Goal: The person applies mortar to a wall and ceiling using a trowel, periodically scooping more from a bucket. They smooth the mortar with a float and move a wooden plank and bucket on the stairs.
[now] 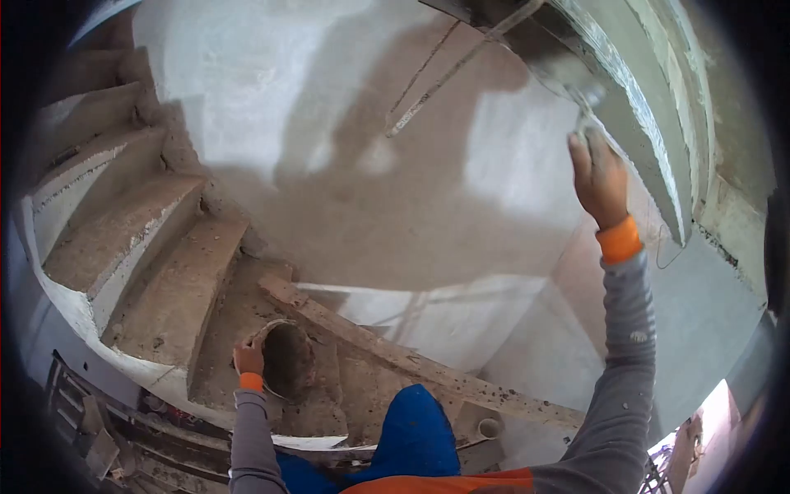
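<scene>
Up at the curved, rough grey plaster edge (654, 144), R hand (599, 177) grips a blurred trowel (570, 80), pressed against it. Low down, L hand (248, 358) clasps the rim of a round mortar pan (272, 326) on gritty concrete steps (156, 247). Smooth wall (329, 165) btwn, w/ open room.

No legible text, number or sign; only a small pale mark (638, 336) on the sleeve (623, 387) below the right hand (599, 177), unreadable.
</scene>
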Tool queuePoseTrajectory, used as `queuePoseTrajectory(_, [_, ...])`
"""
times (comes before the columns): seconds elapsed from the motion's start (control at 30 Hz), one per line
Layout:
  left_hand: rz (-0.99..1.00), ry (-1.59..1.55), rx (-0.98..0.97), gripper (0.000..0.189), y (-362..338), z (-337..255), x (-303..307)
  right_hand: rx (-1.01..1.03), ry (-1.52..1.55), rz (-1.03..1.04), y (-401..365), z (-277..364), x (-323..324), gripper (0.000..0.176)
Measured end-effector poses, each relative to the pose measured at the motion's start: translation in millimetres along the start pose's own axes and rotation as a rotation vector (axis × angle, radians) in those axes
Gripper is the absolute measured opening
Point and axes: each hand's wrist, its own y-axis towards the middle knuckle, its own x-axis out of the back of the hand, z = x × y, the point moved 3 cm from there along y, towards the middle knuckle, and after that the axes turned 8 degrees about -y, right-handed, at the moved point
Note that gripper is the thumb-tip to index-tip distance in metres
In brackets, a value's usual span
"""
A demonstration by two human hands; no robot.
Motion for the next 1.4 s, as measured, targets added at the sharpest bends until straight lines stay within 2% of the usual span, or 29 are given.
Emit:
queuePoseTrajectory(0.07, [0.04, -0.034, -0.013, 0.033, 4, 10, -8, 0.115, -0.018, -0.095, 18, 5, -16, 0.028])
queuePoseTrajectory(0.17, [0.052, -0.046, 0.007, 0.033, -1, -2, -4, -0.061, -0.015, 0.054, 32, -4, -37, 0.033])
queuePoseTrajectory(0.23, [0.051, -0.049, 0.029, 0.032, 2, -2, 0, -0.096, -0.039, 0.127, 30, -11, -42, 0.034])
queuePoseTrajectory(0.5, [0.049, -0.006, 0.02, 0.032, 11, 30, -2, -0.09, -0.062, 0.221, -2, -46, -46, 0.034])
queuePoseTrajectory(0.6, [-0.033, -0.001, -0.016, 0.034, 13, 42, -6, -0.015, -0.105, 0.104, 1, -43, -44, 0.034])
queuePoseTrajectory(0.73, [0.009, 0.037, 0.048, 0.038, 10, 28, -3, 0.043, -0.284, -0.095, 21, -46, -44, 0.032])
queuePoseTrajectory(0.8, [0.044, 0.047, 0.058, 0.039, 5, 11, 7, -0.013, -0.279, -0.025, 16, -53, -44, 0.03])
queuePoseTrajectory(0.9, [0.024, 0.006, 0.108, 0.038, 14, 43, -6, -0.036, -0.307, 0.034, -13, -76, -57, 0.029])
queuePoseTrajectory(1.0, [0.013, -0.143, -0.007, 0.038, 4, 12, 8, -0.115, -0.29, 0.105, -31, -81, -62, 0.028])
queuePoseTrajectory(1.03, [-0.019, -0.087, 0.011, 0.037, 3, 10, 7, -0.054, -0.31, 0.004, -28, -70, -58, 0.027])
queuePoseTrajectory(1.1, [-0.082, 0.029, 0.041, 0.036, 3, 8, 5, -0.01, -0.329, -0.071, -11, -46, -52, 0.028])
queuePoseTrajectory(1.13, [-0.034, 0.024, 0.043, 0.035, 4, 14, 0, 0.013, -0.338, -0.104, -2, -37, -47, 0.028])
queuePoseTrajectory(1.2, [0.059, 0.007, 0.048, 0.034, 9, 20, -5, -0.005, -0.37, -0.144, 15, -28, -33, 0.029])
queuePoseTrajectory(1.33, [0.027, -0.065, -0.014, 0.033, 3, 6, 0, -0.127, -0.434, -0.102, 7, -36, -8, 0.029])
queuePoseTrajectory(1.4, [0.04, -0.076, -0.008, 0.033, 7, 12, 1, -0.134, -0.342, -0.164, -2, -44, 9, 0.029])
